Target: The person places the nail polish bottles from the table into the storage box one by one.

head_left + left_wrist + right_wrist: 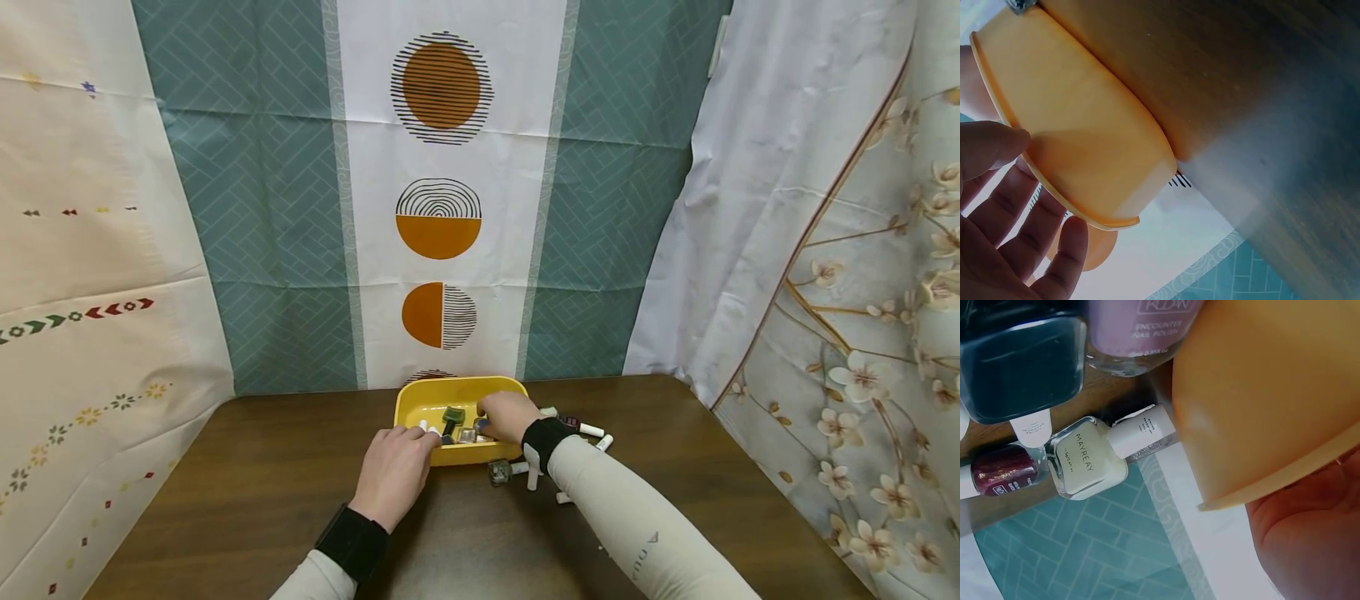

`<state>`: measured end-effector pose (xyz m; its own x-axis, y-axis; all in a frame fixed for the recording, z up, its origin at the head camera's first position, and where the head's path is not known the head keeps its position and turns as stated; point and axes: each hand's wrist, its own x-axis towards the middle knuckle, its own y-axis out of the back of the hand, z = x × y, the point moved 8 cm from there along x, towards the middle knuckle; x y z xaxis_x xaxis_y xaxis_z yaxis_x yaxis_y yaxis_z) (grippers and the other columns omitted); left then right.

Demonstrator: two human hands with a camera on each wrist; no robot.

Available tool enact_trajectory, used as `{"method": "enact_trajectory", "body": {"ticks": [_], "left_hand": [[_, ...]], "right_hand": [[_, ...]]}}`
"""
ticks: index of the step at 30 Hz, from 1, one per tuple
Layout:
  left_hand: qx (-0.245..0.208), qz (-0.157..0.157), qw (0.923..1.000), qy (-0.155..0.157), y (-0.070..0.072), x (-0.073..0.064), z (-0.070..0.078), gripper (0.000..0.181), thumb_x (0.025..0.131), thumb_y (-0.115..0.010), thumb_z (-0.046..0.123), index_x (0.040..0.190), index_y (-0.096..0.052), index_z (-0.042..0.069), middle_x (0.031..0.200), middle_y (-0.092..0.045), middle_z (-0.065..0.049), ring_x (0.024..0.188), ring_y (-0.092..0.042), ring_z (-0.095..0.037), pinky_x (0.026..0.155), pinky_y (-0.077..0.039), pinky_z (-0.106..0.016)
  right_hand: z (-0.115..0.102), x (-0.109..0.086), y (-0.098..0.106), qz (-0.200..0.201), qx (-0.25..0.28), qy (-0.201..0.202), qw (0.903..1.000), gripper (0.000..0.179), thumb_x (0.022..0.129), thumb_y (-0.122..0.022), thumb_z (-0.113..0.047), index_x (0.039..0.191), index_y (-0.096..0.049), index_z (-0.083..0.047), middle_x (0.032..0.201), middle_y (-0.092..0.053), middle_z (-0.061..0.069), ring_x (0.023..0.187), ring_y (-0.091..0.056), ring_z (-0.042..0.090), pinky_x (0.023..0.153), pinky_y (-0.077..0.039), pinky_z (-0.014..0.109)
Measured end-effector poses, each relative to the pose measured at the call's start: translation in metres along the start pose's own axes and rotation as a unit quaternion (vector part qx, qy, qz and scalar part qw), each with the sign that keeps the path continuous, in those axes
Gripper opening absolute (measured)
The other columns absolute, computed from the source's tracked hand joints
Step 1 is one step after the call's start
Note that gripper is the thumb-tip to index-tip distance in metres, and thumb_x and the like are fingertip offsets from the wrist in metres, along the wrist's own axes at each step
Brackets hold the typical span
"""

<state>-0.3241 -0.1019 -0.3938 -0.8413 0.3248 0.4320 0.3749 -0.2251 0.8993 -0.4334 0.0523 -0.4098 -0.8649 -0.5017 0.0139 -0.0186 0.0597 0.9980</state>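
A yellow plastic bin (461, 455) stands near the table's back edge with several nail polish bottles inside. One of them, a green nail polish bottle (453, 414), leans among the others. My left hand (397, 468) grips the bin's front left rim, its thumb (997, 147) against the outer wall and its fingers behind the rim. Over the bin's right side reaches my right hand (510, 415), fingers down inside among the bottles. In the right wrist view the bin wall hides those fingertips, so I cannot tell whether they hold a bottle.
Right of the bin, several nail polish bottles lie on the brown table (300, 467). They include a pale MAYREAY bottle (1088, 459), a dark red bottle (1007, 470), a dark teal bottle (1022, 369) and a lilac bottle (1138, 331). A patterned curtain (450, 167) hangs behind the table.
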Motion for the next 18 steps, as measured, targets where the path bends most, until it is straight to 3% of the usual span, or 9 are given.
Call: {"method": "enact_trajectory", "body": {"ticks": [7, 18], "left_hand": [[-0.001, -0.002, 1.0000, -0.002, -0.001, 0.000, 0.001, 0.019, 0.091, -0.093, 0.016, 0.106, -0.081, 0.018, 0.103, -0.080, -0.003, 0.093, -0.070, -0.026, 0.095, -0.058, -0.049], [-0.008, -0.010, 0.9999, 0.006, -0.001, 0.001, 0.000, 0.021, 0.091, -0.093, 0.015, 0.108, -0.082, 0.017, 0.106, -0.080, -0.004, 0.095, -0.071, -0.028, 0.098, -0.058, -0.051]], "right_hand": [[-0.005, -0.015, 0.017, 0.032, 0.023, 0.013, 0.9991, 0.030, 0.103, -0.082, -0.023, 0.128, -0.079, -0.007, 0.122, -0.080, 0.007, 0.112, -0.075, 0.025, 0.102, -0.059, 0.045], [-0.009, -0.050, 0.037, 0.080, 0.023, 0.028, 0.9961, 0.042, 0.104, -0.081, -0.029, 0.141, -0.073, -0.010, 0.132, -0.077, 0.007, 0.118, -0.074, 0.025, 0.100, -0.060, 0.047]]}}
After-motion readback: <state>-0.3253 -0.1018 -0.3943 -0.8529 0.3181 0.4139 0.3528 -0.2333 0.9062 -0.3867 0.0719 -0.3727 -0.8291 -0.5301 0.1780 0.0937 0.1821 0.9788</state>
